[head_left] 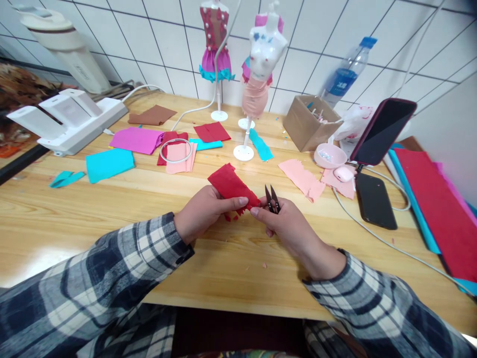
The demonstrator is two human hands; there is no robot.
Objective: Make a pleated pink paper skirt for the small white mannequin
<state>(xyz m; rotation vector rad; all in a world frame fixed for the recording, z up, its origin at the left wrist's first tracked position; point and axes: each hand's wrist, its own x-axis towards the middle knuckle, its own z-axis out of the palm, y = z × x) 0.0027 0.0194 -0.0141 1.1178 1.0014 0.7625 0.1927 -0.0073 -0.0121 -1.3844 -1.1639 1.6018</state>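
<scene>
My left hand pinches a folded piece of red crepe paper above the near middle of the table. The paper's right edge looks ragged, and small red scraps show just below it. Thread snips with dark blades lie in my right hand, their tips pointing away from me. The thumb and a finger of that same hand also touch the right corner of the red paper.
Two small mannequins stand by the tiled wall. Colored paper pieces lie around the table. At right are a cardboard box, a pink bowl, phones and cables. A power strip and white bottle stand left.
</scene>
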